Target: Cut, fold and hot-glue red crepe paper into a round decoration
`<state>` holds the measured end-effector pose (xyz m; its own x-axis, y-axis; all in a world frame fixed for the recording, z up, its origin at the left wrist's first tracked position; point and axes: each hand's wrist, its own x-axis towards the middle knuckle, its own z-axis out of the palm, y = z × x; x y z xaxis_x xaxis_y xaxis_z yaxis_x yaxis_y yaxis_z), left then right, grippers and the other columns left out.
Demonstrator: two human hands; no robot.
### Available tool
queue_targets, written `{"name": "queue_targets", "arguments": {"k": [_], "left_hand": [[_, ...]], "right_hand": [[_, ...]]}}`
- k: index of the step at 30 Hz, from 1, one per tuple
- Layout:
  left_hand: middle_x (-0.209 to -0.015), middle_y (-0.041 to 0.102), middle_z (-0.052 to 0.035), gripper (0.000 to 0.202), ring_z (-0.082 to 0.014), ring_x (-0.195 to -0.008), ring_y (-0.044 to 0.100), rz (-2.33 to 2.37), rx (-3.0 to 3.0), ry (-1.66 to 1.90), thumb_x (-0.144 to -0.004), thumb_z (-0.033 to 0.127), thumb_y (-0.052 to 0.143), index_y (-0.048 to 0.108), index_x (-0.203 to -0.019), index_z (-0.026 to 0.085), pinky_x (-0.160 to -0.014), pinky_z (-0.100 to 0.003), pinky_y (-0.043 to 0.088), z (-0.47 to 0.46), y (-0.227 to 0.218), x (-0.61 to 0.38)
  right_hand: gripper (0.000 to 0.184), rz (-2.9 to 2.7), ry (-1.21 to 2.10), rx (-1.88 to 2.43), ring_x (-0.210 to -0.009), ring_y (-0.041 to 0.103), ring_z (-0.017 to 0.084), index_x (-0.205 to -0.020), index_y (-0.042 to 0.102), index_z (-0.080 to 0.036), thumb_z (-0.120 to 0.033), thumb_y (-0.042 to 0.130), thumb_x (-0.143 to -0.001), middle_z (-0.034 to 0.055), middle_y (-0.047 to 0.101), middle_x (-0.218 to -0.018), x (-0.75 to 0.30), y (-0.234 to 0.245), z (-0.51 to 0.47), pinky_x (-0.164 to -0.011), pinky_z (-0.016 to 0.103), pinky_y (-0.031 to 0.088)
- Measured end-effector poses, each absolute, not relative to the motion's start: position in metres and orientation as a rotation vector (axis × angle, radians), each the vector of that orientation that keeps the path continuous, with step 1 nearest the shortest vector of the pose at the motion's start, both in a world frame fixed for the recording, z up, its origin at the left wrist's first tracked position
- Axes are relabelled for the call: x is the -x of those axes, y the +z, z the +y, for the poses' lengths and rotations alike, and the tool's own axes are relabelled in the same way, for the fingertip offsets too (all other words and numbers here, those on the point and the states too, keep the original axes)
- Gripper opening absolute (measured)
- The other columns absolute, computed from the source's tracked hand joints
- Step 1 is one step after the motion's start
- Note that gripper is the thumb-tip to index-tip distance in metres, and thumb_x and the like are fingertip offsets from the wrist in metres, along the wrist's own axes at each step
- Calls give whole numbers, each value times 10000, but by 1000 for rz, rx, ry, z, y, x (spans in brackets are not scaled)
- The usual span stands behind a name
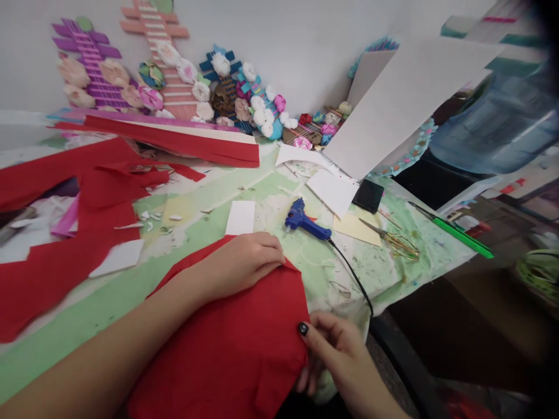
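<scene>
Red paper sheet [236, 343] hangs over the near edge of the tabletop [384, 273], under both hands. The left hand [244, 262] rests palm down on its far corner, fingers loosely bent, pressing rather than gripping. The right hand [336, 349] pinches the sheet's right edge. The paper looks thin, so a pull against the pinned corner could tear it. Just beyond the left hand lies a blue glue gun [305, 222]; its cord [353, 279] passes the right hand, and a snagged wrist might drag it.
</scene>
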<state>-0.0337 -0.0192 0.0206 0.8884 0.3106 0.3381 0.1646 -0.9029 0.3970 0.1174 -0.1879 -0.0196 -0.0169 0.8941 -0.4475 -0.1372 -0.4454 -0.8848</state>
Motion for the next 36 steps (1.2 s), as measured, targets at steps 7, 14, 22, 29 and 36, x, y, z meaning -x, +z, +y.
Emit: {"name": "queue_targets", "arguments": {"k": [7,14,22,29,36], "left_hand": [[-921,662,-63,268,-162,-848,612,513,-2734,787,-905,134,455,719,-884,170,-761,-272,490,-1,17,44],[-826,652,-70,304,-190,-815,599,801,-2811,520,-874,107,430,725,-859,178,-742,-305,483,5,6,40],[-808,632,-84,296,-202,-820,589,850,-2758,472,-843,78,429,712,-825,162,-732,-314,476,3,8,39],[-821,662,-64,270,-193,-836,600,852,-2681,547,-824,79,454,706,-800,174,-761,-313,482,5,5,40],[-816,661,-63,272,-189,-835,609,857,-2706,578,-810,66,446,695,-791,171,-750,-300,487,5,6,40]], "right_hand": [[357,-1161,1514,1578,-263,453,98,-707,451,-209,-542,516,-821,-72,484,-368,-144,4,-141,-250,160,259],[258,-1776,779,1884,-382,508,118,-610,552,-199,-297,510,-844,-4,591,-481,-164,15,-109,-415,236,328],[352,-2043,-202,1986,-985,545,314,-1083,591,-110,-317,642,-802,181,606,-1034,-205,3,-51,-818,402,432],[264,-2067,-50,1992,-898,560,243,-1041,590,-128,-297,607,-838,141,504,-1041,-203,-6,-26,-818,347,446],[184,-1883,122,1872,-776,560,219,-965,483,-159,-283,524,-835,93,563,-892,-201,5,-40,-664,326,435]]}}
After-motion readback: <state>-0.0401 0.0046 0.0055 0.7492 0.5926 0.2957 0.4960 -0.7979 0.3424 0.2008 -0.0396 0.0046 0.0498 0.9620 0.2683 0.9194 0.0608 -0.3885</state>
